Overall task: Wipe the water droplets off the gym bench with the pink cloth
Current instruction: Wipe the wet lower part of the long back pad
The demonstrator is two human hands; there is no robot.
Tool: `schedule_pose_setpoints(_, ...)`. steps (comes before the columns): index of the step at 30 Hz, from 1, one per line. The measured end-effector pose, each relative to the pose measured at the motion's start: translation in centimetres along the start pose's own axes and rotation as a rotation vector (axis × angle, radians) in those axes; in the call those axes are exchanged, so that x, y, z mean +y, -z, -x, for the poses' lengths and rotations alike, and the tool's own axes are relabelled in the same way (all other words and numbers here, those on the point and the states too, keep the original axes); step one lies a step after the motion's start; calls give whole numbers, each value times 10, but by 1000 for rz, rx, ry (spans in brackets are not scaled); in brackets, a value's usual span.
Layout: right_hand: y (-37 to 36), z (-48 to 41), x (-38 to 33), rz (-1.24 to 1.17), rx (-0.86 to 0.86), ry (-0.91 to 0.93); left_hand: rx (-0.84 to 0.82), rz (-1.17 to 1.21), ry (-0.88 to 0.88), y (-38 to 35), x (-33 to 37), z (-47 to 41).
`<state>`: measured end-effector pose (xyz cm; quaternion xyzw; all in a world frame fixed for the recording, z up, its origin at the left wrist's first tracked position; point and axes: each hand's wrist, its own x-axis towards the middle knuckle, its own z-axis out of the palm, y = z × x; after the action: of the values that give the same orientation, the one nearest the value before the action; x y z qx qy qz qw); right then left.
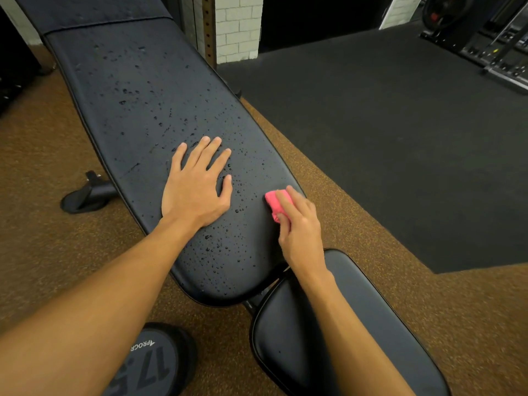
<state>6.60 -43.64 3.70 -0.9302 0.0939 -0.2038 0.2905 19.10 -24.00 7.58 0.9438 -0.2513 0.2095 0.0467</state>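
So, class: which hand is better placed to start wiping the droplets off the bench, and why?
The right hand: its fingers hold the pink cloth against the bench pad; the left hand lies flat, without cloth.

Left hand (197, 192): laid flat, palm down, fingers spread.
Right hand (300, 227): curled round the pink cloth (275, 199).
Left forearm (100, 295): stretched forward.
Right forearm (343, 324): stretched forward.

A black dumbbell (154, 364) is lying at six o'clock on brown speckled flooring (43, 195). A dark rubber mat (385, 138) is spreading toward two o'clock, a white brick pillar (237, 27) is standing at twelve, and a metal machine frame (500, 52) is sitting at one.
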Motion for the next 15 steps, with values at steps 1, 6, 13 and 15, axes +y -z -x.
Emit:
schedule_pose_setpoints(1,3,8,4,11,3,18,0,0,-1,0,0,0)
schedule_pose_setpoints(6,5,-15,11,-12,62,-145,-3,-7,2,0,0,-1)
schedule_pose_setpoints(13,3,-16,6,1,-13,83,-2,-9,4,0,0,-1)
schedule_pose_setpoints(15,9,-1,14,10,-21,122,0,-7,3,0,0,0)
